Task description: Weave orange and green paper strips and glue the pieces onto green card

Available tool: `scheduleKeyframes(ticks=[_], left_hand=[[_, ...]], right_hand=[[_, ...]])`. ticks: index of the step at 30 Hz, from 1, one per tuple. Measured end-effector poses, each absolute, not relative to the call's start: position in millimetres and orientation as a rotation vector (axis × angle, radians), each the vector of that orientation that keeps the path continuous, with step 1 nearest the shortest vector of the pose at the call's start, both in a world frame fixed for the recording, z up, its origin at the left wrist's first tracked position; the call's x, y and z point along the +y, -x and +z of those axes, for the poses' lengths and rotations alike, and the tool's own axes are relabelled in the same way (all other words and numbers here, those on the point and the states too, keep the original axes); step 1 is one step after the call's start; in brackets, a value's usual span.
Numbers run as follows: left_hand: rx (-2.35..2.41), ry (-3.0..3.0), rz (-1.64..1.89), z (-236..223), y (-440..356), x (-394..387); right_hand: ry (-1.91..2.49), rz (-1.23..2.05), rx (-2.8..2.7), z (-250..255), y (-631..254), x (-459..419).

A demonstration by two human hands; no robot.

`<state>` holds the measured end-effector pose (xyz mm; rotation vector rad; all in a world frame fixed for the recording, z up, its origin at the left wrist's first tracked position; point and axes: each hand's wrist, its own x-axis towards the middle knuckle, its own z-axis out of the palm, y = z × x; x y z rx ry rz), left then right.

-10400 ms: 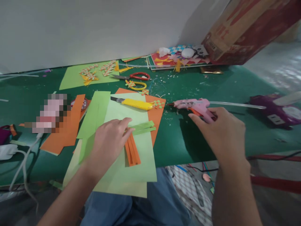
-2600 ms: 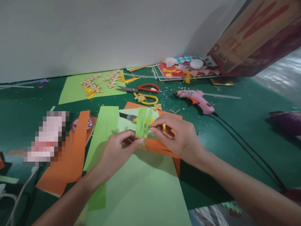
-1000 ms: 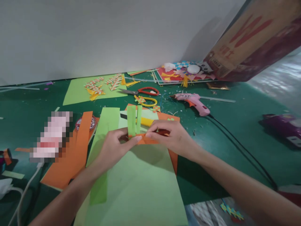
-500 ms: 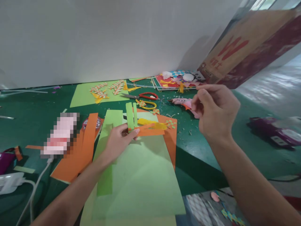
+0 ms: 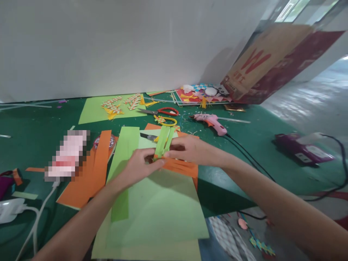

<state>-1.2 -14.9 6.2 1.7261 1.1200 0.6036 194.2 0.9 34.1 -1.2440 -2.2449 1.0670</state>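
Green paper strips (image 5: 163, 139) stand up side by side between my two hands, crossing orange paper strips (image 5: 181, 166) that stretch out to the right. My left hand (image 5: 144, 162) pinches the lower left of the strips where green and orange meet. From the right, my right hand (image 5: 187, 149) grips the same crossing with thumb and fingers. Both hands are over a pale green paper sheet (image 5: 163, 206). Beneath the strips lies a craft knife (image 5: 148, 136), mostly hidden by my hands and the strips.
Red-handled scissors (image 5: 160, 111) and yellow-handled scissors (image 5: 169, 120) lie behind. A pink glue gun (image 5: 210, 121) with a black cord is at right, near a purple power strip (image 5: 301, 148). Orange paper (image 5: 89, 174) and a blurred phone (image 5: 67, 156) lie left; a paper bag (image 5: 261, 65) stands back right.
My right hand has come down and left from its raised place near the glue gun and now holds the strips. The green strips tilt to the right, and the glue gun is uncovered.
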Motion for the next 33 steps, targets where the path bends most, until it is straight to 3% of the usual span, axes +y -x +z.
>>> scheduleKeyframes(ticks=[6,11,19,23,28,33], left_hand=[[1.175,-1.682,0.646,4,1,-14],[1.22,-1.615,0.71,3,0,-14],[1.16,-0.959,1.465,3,2,-1],[1.172,-0.575,1.557,9,9,6],[1.171,-0.694,1.483,7,6,4],[1.135,-1.144,1.332,1,-1,-5]], right_hand=[[1.209,1.139,-1.688,42,-227,-2],[1.189,0.974,-1.171,58,-269,-1],[1.235,0.579,-0.579,96,-327,-13],[1.164,0.405,-0.295,90,-342,-19],[1.221,0.291,-0.459,59,-334,-17],[1.528,0.152,-1.328,31,-295,-10]])
